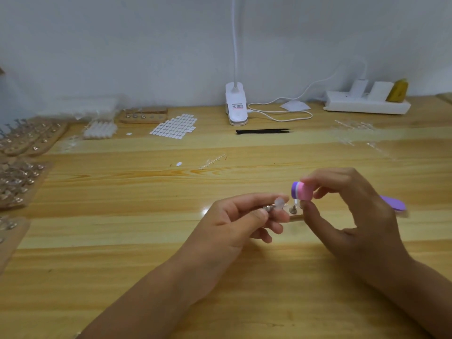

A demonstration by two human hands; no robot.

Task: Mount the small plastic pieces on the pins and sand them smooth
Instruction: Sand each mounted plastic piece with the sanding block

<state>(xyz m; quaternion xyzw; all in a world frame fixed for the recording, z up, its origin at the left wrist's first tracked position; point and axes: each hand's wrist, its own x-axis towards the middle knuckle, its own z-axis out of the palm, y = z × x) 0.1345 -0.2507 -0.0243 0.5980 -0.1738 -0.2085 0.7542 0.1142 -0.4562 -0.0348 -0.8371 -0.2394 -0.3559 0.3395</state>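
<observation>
Our left hand [244,216] pinches a metal pin [267,208] whose tip carries the small plastic piece [280,202], just left of and a little below the sanding block [301,190]. The pin's long axis points right, toward the block. Our right hand [354,209] grips the block between fingertips and thumb. Under the block a second pin [293,210] is blurred. The purple shape [393,203] right of the block may be its far end, but the hand hides the join.

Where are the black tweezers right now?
In the head view, the black tweezers lie flat on the wooden table, toward the back, slightly right of centre, just in front of the white clip lamp.
</observation>
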